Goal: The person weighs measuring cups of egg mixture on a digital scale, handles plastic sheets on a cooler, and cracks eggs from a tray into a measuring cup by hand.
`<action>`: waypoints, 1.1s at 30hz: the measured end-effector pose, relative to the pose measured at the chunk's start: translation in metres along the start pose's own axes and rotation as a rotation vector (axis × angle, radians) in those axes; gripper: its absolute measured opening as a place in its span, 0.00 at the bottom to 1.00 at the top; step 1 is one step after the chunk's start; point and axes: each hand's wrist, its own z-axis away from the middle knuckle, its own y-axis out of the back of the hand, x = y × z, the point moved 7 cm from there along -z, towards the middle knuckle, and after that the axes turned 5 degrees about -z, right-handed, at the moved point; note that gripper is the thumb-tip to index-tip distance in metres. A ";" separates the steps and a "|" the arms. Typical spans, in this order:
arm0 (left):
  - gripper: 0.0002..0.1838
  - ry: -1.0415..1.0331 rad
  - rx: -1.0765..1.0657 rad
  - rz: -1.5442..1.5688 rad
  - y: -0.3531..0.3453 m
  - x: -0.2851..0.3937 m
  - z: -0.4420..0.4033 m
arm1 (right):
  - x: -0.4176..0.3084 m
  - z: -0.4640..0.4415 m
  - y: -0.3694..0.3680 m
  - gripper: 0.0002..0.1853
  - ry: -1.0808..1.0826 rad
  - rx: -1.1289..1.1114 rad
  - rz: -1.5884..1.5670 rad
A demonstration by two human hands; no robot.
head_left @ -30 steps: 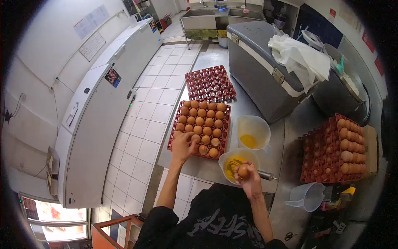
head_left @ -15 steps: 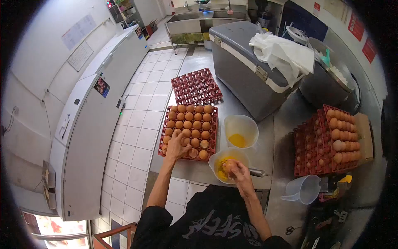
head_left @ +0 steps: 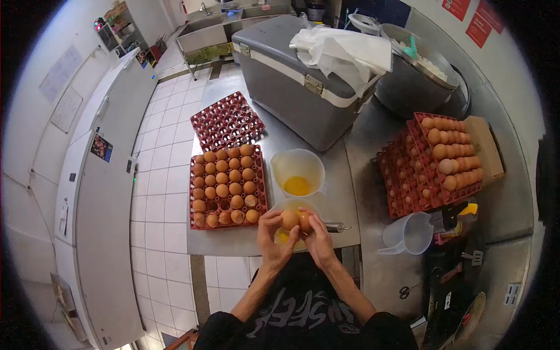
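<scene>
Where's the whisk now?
In the head view, right of and below centre: the whisk pokes out of the nearer jug, beside the right hand.

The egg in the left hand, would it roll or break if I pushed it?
The egg would probably roll, since it looks rounded. It's likely fragile too: the red tray holds eggs in separate cups, probably to stop them knocking together.

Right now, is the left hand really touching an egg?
Touching. The head view shows the left hand curled around an egg, with no gap between its fingers and the shell.
</scene>
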 end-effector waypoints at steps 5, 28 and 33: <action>0.22 -0.095 0.136 0.041 -0.001 0.004 0.001 | 0.011 0.000 0.008 0.20 -0.014 0.035 -0.029; 0.21 0.350 -0.391 0.216 0.008 -0.041 -0.005 | -0.035 0.001 -0.013 0.27 0.299 -0.133 0.916; 0.23 0.220 -0.481 0.103 0.020 -0.023 -0.012 | -0.034 0.003 -0.018 0.27 0.196 -0.167 0.965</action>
